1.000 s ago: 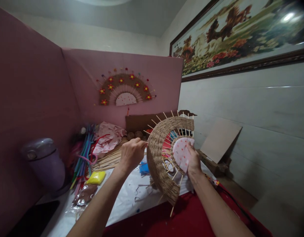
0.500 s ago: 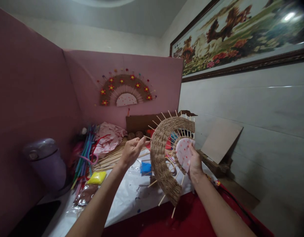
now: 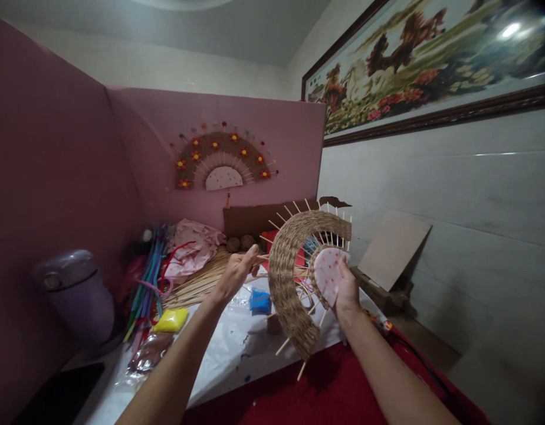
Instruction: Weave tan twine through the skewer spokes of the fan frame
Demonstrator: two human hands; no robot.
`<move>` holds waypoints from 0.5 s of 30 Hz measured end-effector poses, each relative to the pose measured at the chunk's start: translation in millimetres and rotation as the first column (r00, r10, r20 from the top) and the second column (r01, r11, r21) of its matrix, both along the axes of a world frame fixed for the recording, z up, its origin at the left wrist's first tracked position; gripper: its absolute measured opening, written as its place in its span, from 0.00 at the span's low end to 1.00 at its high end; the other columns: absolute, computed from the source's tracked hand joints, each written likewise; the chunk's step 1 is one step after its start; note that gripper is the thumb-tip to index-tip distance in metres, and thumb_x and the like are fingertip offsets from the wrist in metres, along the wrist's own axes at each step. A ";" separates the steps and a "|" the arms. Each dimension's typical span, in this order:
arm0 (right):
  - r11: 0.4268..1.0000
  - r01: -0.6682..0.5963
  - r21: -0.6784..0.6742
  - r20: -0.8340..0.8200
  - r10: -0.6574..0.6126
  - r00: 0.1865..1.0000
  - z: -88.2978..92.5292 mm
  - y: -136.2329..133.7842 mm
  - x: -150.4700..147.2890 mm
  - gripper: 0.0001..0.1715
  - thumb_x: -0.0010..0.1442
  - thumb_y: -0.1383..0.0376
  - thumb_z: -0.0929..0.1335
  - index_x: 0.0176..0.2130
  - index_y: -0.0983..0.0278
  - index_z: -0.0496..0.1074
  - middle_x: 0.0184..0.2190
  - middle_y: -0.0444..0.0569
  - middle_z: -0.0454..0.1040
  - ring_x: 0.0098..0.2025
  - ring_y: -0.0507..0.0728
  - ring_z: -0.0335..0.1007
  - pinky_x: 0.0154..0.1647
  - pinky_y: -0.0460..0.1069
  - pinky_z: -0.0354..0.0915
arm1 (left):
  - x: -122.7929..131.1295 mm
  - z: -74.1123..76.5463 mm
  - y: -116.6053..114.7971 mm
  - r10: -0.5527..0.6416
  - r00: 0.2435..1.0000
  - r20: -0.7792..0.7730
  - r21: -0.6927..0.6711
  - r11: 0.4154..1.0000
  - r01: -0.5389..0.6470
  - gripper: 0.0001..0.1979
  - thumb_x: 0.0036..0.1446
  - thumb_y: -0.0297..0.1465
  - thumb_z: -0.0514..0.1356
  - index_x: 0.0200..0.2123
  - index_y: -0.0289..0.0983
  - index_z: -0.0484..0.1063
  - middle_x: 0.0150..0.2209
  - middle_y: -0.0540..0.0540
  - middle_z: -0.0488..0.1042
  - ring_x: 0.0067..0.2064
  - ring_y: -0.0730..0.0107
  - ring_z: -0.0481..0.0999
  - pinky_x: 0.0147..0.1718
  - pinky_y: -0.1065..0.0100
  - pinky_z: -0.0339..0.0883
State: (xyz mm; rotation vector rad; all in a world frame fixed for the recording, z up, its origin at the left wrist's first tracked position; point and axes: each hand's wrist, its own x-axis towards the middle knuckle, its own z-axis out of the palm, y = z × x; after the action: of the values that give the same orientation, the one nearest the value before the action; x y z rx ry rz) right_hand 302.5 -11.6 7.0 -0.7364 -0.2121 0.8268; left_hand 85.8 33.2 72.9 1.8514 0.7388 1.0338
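A half-round woven fan (image 3: pixel 281 277) is held up over the table, its brown twine band threaded on thin pale sticks whose ends poke past the outer edge. At its centre is a white half-disc with red dots (image 3: pixel 329 273), rimmed with twine. My right hand (image 3: pixel 348 292) grips this half-disc, thumb on the front face and the other fingers hidden behind. My left hand (image 3: pixel 237 273) is closed at the band's left outer edge, thumb and fingers pinched on the end of one stick.
A similar fan (image 3: pixel 214 144) with red flowers hangs on the pink panel (image 3: pixel 290 136). On the table lie loose sticks (image 3: pixel 197 282), coloured pipe cleaners (image 3: pixel 147 295), dotted cloth (image 3: pixel 195 239), yellow (image 3: pixel 171 320) and blue packets (image 3: pixel 260 301). A purple bottle (image 3: pixel 80 301) stands left; cardboard (image 3: pixel 394 248) leans right.
The fan has turned slightly clockwise in my right hand, its lower end swinging a little left. My left hand has moved slightly and stays at the outer edge.
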 end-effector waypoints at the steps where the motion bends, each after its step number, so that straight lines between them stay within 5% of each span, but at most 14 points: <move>1: 1.000 0.018 -0.007 0.008 -0.018 1.000 -1.2 1.0 1.0 0.19 0.55 0.53 0.63 0.38 0.65 0.70 0.29 0.46 0.74 0.27 0.53 0.71 0.30 0.49 0.69 | 0.0 -0.6 0.8 0.010 1.000 -0.008 0.019 1.000 -0.010 0.28 0.55 0.48 0.49 0.19 0.31 0.73 0.15 0.51 0.59 0.18 0.80 0.53 0.19 0.73 0.45; 10: 0.997 0.080 0.002 0.085 -0.080 0.993 -18.6 10.5 14.0 0.23 0.52 0.50 0.64 0.38 0.66 0.70 0.30 0.47 0.74 0.29 0.54 0.71 0.32 0.51 0.69 | 0.9 -7.5 5.5 0.150 0.984 -0.099 0.233 0.965 -0.124 0.12 0.47 0.35 0.60 0.30 0.31 0.77 0.25 0.45 0.75 0.26 0.73 0.68 0.25 0.73 0.57; 15: 0.989 0.150 0.010 0.118 -0.151 0.982 -23.0 14.0 17.7 0.26 0.50 0.50 0.66 0.40 0.67 0.69 0.30 0.47 0.74 0.31 0.54 0.72 0.34 0.50 0.69 | 2.4 -5.2 -4.1 0.476 0.846 -0.239 0.628 0.741 -0.239 0.09 0.52 0.31 0.56 0.29 0.38 0.77 0.29 0.47 0.76 0.30 0.72 0.71 0.29 0.71 0.56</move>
State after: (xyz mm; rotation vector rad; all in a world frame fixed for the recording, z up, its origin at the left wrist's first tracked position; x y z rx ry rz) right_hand 320.2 2.4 -16.0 -0.7912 -0.2601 0.6397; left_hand 88.1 29.1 67.7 2.5627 1.1575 1.2547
